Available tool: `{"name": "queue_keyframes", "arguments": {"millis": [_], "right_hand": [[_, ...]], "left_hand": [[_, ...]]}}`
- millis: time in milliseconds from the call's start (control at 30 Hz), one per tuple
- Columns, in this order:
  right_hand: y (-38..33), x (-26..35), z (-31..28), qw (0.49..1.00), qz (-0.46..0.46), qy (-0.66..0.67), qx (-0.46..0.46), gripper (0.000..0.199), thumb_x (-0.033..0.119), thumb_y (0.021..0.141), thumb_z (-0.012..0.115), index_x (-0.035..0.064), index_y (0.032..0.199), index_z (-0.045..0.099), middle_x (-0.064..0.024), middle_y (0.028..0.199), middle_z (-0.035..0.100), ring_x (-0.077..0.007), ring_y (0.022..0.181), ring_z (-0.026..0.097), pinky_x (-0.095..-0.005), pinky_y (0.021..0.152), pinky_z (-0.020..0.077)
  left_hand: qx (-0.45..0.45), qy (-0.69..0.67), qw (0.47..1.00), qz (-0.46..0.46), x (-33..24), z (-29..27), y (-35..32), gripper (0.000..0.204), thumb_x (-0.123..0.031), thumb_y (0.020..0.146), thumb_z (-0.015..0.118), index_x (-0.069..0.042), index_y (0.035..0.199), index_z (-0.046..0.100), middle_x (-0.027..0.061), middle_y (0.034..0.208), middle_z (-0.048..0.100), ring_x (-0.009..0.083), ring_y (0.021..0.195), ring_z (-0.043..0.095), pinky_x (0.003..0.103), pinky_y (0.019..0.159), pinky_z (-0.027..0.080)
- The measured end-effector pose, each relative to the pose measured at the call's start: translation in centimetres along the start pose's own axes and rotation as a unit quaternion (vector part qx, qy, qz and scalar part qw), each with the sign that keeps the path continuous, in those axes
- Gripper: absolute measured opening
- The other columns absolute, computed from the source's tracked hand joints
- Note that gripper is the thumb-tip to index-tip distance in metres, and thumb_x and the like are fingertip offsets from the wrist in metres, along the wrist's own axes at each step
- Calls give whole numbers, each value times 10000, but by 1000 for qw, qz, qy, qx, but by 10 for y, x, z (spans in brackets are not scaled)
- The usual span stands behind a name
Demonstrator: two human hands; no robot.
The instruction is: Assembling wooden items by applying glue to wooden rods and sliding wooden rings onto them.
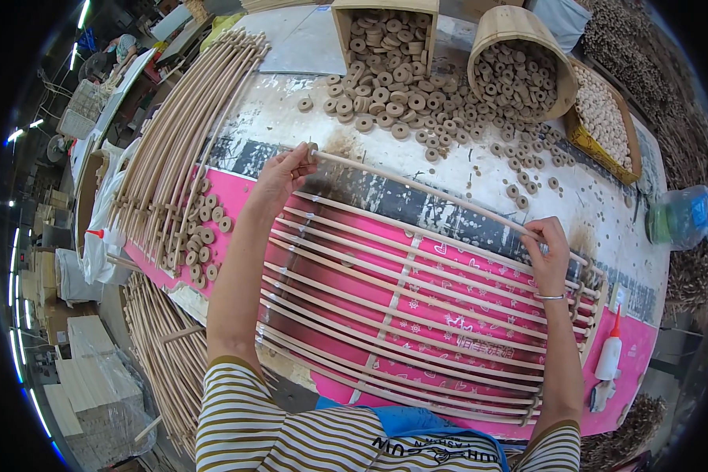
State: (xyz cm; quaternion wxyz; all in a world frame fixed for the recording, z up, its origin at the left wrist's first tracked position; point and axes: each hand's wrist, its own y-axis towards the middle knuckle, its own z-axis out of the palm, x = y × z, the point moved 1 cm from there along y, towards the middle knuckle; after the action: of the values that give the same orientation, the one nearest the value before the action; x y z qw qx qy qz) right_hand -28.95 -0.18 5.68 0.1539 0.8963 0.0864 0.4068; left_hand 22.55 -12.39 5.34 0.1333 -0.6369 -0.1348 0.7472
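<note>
Head view. Nearest: striped shirt (322, 440), lower edge. Left hand (279, 177), above centre, fingers pinched at the disc-fitted end of a wooden rod (417, 186); right hand (549, 245), right of centre, lightly curled round the same rod towards its other end. I note the right forearm blocks part of the rod row (472, 250). Spilled discs (400, 130) fill upper centre; glue bottle (608, 359), right.

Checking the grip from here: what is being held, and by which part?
A pale wooden rod: the left hand holds it at the disc on its left end; the right hand grips it short of its right end.
</note>
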Motion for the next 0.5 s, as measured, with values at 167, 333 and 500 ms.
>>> {"name": "queue_keyframes", "arguments": {"millis": [167, 333, 500], "right_hand": [[-5, -6, -13, 996, -31, -82, -10, 99, 49, 895, 731, 20, 984, 699, -110, 906, 634, -284, 826, 631, -371, 741, 504], [3, -14, 6, 997, -36, -71, 10, 217, 220, 909, 764, 44, 1027, 714, -102, 930, 663, -286, 864, 640, -403, 774, 507], [-1, -15, 4, 999, 25, -42, 21, 170, 184, 891, 780, 80, 1011, 718, -75, 887, 668, -259, 843, 631, -392, 774, 498]], "left_hand": [[13, 4, 1000, 4, 10, 19, 16, 330, -428, 993, 735, -115, 1096, 738, -4, 997, 762, 86, 901, 682, 218, 717, 490], [40, 25, 998, 44, 24, -32, 27, 379, -403, 1043, 655, -120, 1293, 687, 15, 1141, 713, 132, 1052, 656, 302, 926, 497], [-3, 34, 999, 3, 12, -19, 30, 318, -385, 1049, 668, -122, 1220, 721, -18, 1028, 758, 65, 924, 669, 231, 711, 453]]}}
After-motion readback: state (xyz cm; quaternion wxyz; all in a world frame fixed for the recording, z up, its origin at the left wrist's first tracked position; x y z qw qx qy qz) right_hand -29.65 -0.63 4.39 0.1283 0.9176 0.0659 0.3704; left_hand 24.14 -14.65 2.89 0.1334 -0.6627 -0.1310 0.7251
